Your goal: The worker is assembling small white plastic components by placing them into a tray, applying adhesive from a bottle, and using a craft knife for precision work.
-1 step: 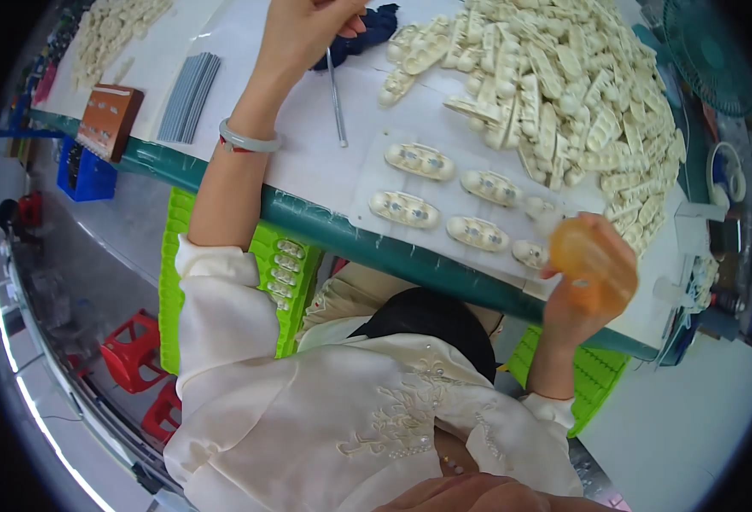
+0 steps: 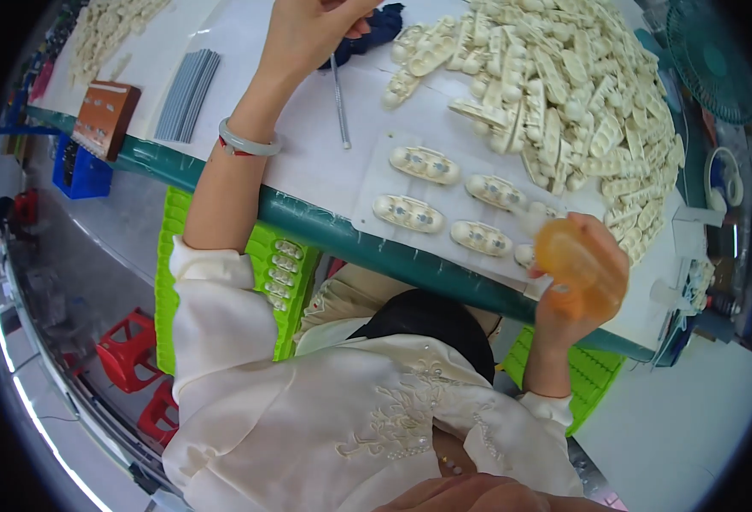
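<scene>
My right hand [image 2: 594, 264] is closed around a translucent orange squeeze bottle [image 2: 568, 256], tilted over the near right end of a clear flat plate [image 2: 367, 188]. Several cream oval plastic parts [image 2: 424, 165] with small grey pieces in them lie on the plate in two rows. The bottle partly covers the rightmost parts. At the top edge my left hand [image 2: 316, 34] has its fingers curled in; the picture edge cuts part of it off, and what it holds is hidden. A dark blue cloth [image 2: 380, 38] and a thin metal rod [image 2: 340, 107] are beside it.
A large heap of cream plastic parts [image 2: 555, 85] fills the far right of the table. Grey sticks [image 2: 186, 96] and a brown block [image 2: 104, 118] lie at left. Below the green table edge [image 2: 333, 224] are green trays [image 2: 171, 290]; red stools [image 2: 127, 346] stand at lower left.
My right hand and the bottle have moved slightly left, farther over the plate's near right end. The whole view has shifted a little; my left hand stays near the cloth.
</scene>
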Available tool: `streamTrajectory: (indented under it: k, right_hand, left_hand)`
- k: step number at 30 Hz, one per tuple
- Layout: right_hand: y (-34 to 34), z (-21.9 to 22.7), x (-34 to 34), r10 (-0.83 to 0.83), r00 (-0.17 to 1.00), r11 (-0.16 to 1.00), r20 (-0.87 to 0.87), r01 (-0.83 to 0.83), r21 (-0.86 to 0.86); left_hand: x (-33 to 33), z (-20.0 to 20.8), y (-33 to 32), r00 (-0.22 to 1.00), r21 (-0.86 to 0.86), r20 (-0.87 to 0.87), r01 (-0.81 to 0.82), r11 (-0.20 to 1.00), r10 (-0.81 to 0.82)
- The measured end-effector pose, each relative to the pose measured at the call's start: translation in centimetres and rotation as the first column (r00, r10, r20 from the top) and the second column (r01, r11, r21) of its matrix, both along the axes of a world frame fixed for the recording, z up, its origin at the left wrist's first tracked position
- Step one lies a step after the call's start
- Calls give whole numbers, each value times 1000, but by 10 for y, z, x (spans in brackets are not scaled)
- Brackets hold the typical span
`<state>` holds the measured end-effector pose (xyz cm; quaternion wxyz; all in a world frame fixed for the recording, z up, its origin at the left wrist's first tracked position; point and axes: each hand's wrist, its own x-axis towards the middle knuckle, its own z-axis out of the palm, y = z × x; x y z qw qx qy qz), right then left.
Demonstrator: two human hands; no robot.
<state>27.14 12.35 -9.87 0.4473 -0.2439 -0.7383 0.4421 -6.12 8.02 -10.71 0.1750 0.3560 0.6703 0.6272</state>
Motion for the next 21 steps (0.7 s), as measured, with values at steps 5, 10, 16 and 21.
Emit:
streamTrajectory:
  k: [5, 10, 16, 21]
  right_hand:
    - [-11, -1, -35, 128, 981, 957, 148, -162, 241]
    - [-10, -8, -49, 154, 975, 952, 161, -190, 241]
    - [-9, -15, -50, 171, 970, 956, 172, -206, 211]
    - [-12, -14, -56, 116, 972, 957, 203, -164, 239]
  left_hand:
    - [12, 9, -7, 971, -31, -239, -14, 999, 6]
    - [16, 12, -11, 913, 52, -406, -25, 998, 44]
    - [18, 18, -15, 864, 54, -504, 20, 998, 10]
    - [19, 21, -18, 894, 5, -447, 40, 999, -33]
